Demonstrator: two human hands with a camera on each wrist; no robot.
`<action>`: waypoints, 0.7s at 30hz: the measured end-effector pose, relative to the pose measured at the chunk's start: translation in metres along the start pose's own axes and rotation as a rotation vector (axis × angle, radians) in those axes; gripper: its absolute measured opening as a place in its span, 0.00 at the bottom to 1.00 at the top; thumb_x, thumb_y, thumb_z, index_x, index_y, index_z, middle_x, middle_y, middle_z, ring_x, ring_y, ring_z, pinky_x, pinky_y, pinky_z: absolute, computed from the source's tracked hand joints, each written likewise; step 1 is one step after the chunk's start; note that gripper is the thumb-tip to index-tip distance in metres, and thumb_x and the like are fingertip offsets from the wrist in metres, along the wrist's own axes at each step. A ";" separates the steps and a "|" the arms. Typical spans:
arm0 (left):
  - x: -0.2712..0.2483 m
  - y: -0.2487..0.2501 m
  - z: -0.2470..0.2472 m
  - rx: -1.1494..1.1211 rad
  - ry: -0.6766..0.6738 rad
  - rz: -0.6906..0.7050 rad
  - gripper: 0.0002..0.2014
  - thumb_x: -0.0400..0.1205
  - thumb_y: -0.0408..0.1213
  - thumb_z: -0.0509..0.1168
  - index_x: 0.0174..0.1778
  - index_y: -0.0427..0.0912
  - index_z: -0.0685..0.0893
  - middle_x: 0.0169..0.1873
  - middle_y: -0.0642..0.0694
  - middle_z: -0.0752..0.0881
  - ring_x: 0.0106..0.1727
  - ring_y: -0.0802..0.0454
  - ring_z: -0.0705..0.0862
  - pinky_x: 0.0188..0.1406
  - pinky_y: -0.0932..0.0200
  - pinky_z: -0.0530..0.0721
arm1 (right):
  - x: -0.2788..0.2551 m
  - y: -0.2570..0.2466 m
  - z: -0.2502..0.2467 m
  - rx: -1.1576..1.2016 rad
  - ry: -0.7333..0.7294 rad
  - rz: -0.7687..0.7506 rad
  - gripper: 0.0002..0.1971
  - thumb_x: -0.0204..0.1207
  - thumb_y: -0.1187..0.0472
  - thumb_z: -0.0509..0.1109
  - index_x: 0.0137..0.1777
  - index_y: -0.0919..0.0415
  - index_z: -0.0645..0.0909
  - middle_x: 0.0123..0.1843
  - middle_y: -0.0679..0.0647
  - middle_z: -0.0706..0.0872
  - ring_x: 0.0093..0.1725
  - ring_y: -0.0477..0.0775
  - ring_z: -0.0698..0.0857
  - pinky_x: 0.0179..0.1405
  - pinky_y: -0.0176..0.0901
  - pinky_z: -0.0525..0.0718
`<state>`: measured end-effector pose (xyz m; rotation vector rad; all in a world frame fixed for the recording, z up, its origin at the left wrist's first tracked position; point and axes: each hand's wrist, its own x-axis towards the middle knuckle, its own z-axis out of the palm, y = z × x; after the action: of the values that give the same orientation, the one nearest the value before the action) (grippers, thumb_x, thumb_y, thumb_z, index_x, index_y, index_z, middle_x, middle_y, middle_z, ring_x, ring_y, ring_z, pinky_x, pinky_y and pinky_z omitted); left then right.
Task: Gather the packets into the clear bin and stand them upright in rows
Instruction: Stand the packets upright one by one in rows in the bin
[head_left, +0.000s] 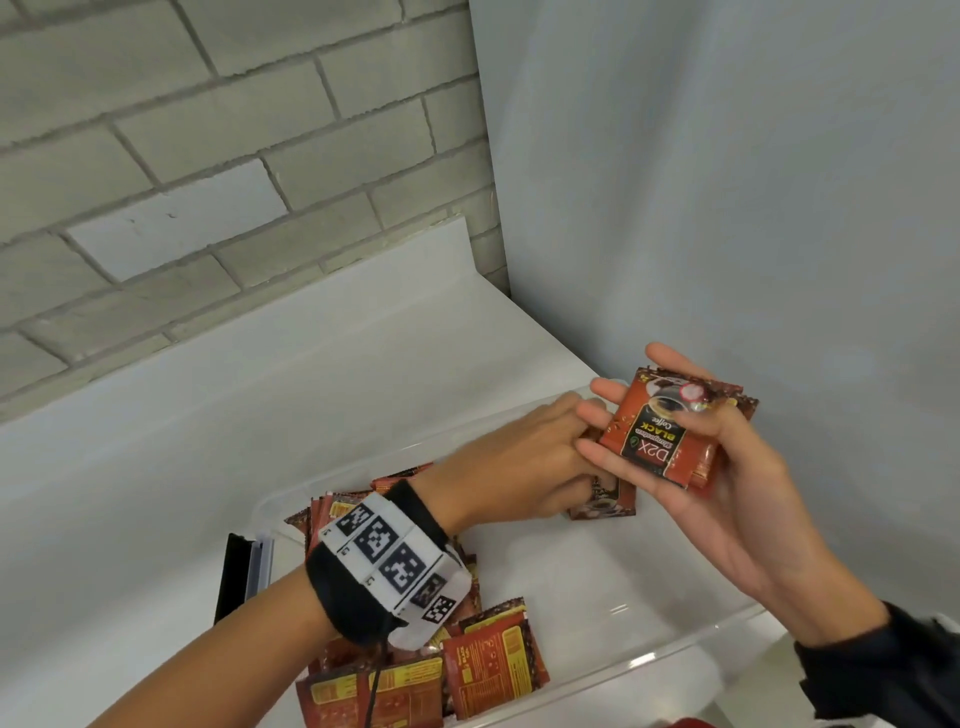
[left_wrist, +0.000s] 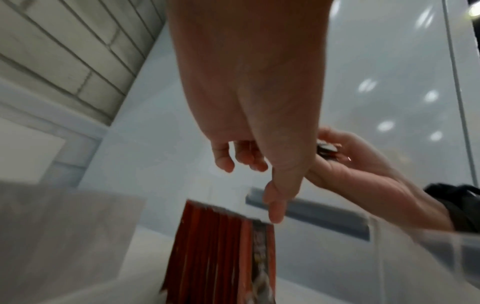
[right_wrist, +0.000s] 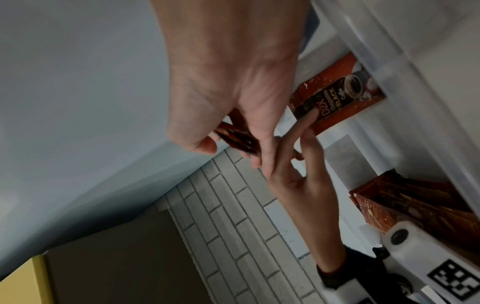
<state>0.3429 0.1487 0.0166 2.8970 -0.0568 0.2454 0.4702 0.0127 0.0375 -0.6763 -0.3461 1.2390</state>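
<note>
At the far left of the head view, a black-and-clear object (head_left: 244, 574) stands on the white bench (head_left: 156, 467) just beside the clear bin (head_left: 675, 660). Inside the bin's left end, a loose heap of red coffee packets (head_left: 493, 654) lies under your left forearm, some flat, some leaning, several showing their yellow-printed backs. A band of black-and-white markers (head_left: 395, 561) wraps that wrist.

Your left hand (head_left: 519, 467) reaches across the bin toward its far right corner, palm down. In the left wrist view its fingers (left_wrist: 275, 205) hang straight and relaxed over a short row of packets standing on edge (left_wrist: 221, 257); the thumb tip sits close to the row's top edge, though motion blur hides whether it touches. That hand holds nothing. In the head view the front of the standing row (head_left: 602, 501) peeks out just beyond the knuckles, coffee-cup picture facing you.

Further right, your right hand (head_left: 717, 467) is raised above the bin's right side, palm up, clamped on a small stack of D2X black coffee packets (head_left: 670, 426): thumb pressing on the top packet's face, fingers wrapped beneath. The stack lies fanned and flat in the hand, its label upside down to you. The two hands overlap in the head view; the right wrist view shows their fingertips touching.

A grey brick wall (head_left: 208, 156) rises behind the bench, and a plain pale panel (head_left: 727, 182) closes the right side.
</note>
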 end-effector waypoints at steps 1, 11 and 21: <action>-0.004 -0.002 -0.007 -0.014 0.030 -0.037 0.09 0.79 0.32 0.62 0.49 0.36 0.86 0.51 0.39 0.79 0.54 0.47 0.72 0.53 0.52 0.77 | 0.000 0.000 -0.001 0.018 -0.024 0.008 0.27 0.72 0.67 0.58 0.72 0.57 0.76 0.62 0.70 0.86 0.62 0.70 0.86 0.53 0.66 0.86; -0.015 0.017 -0.056 -0.414 0.255 -0.455 0.10 0.88 0.41 0.58 0.59 0.43 0.82 0.50 0.50 0.83 0.52 0.57 0.81 0.48 0.66 0.79 | -0.001 0.002 0.000 -0.119 -0.058 0.001 0.27 0.72 0.72 0.64 0.71 0.54 0.77 0.64 0.60 0.87 0.59 0.67 0.88 0.53 0.67 0.86; -0.011 0.025 -0.064 -0.804 0.352 -0.526 0.16 0.77 0.33 0.74 0.61 0.44 0.83 0.44 0.43 0.87 0.46 0.51 0.86 0.54 0.50 0.86 | 0.001 0.008 -0.001 -0.215 -0.105 0.009 0.25 0.60 0.58 0.82 0.59 0.49 0.85 0.61 0.61 0.88 0.57 0.68 0.89 0.46 0.61 0.89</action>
<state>0.3202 0.1398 0.0814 1.9501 0.5289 0.4898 0.4650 0.0144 0.0321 -0.7986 -0.5703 1.2589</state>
